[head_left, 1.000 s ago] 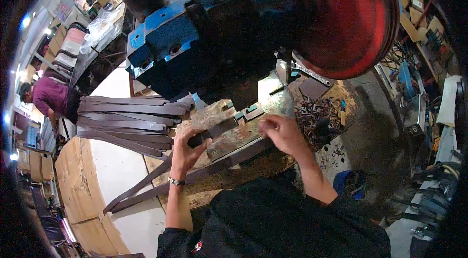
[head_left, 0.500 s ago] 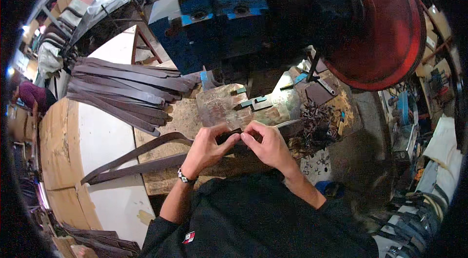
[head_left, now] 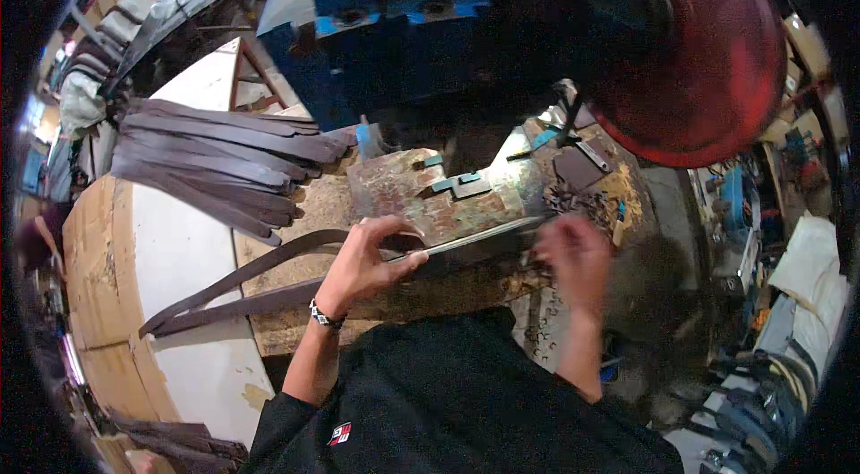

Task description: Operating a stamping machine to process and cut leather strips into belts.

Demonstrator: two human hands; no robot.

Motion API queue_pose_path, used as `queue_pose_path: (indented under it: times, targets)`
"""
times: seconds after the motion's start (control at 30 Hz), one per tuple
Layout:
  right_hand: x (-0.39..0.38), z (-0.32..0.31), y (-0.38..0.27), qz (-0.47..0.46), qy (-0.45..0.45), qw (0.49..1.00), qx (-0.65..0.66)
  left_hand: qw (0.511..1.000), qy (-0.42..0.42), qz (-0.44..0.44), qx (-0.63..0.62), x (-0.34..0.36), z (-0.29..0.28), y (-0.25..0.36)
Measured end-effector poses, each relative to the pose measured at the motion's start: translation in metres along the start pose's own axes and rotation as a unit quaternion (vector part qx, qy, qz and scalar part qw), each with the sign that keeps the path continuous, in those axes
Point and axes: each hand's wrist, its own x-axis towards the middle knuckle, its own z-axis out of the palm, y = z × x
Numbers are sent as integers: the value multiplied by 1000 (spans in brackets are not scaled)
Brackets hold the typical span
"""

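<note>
My left hand (head_left: 372, 261) is closed around the end of a dark grey-brown strap (head_left: 237, 305), at the near edge of a worn metal plate (head_left: 394, 201). Leftward from the hand the strap runs in two lengths that meet in a fold on a white board. My right hand (head_left: 578, 263) is apart from it, smeared by motion, beside a heap of small dark scraps (head_left: 569, 199). Its fingers are too blurred to read. Small greenish metal blocks (head_left: 470, 187) are fixed on the plate, beneath a blue press (head_left: 403, 35).
A large red flywheel (head_left: 699, 71) hangs at the upper right of the press. Many similar straps (head_left: 206, 151) lie piled at the left, partly over the white board (head_left: 179, 250). A dark flat piece with a metal tool (head_left: 591, 154) sits behind the scraps. Another person (head_left: 40, 237) is at far left.
My right hand has left the strap end and moved right to the scraps. My left hand keeps its hold, shifted slightly left. The whole view has turned a little.
</note>
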Motion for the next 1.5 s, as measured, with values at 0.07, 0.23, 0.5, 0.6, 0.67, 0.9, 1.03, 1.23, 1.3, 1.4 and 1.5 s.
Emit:
queue_pose_path:
  times: [0.07, 0.23, 0.5, 0.6, 0.67, 0.9, 1.03, 1.23, 1.3, 1.4, 1.5]
  targets:
    - [18, -49, 25, 6, 66, 993, -95, 998, 15, -17, 64, -5, -6, -16]
    - [33, -82, 76, 13, 99, 990, -98, 985, 170, -11, 28, -15, -5, -37]
    - [36, -66, 83, 37, -81, 986, -143, 886, 336, -64, -314, -35, -27, -47]
    - [51, -57, 66, 17, -136, 967, -215, 853, 375, -67, -357, -43, -31, -40]
    - [56, -44, 48, -83, -187, 944, -260, 841, 385, -37, -379, -46, -33, -36]
    - [37, -15, 28, -184, -316, 846, -388, 824, 373, -45, -423, -60, -52, -52]
    - [15, -5, 32, -146, -266, 856, -419, 811, 350, -28, -468, -63, -70, -65]
    - [11, -5, 49, -42, -179, 889, -418, 824, 304, -34, -477, -54, -99, -87]
    - [16, -9, 50, -91, -189, 870, -447, 842, 348, -27, -412, -51, -126, -97]
    - [17, 0, 21, -141, -196, 838, -489, 849, 501, -114, -125, -78, -198, -114]
    - [26, 7, 16, -192, -199, 845, -457, 562, 601, -357, 442, -131, -258, -190]
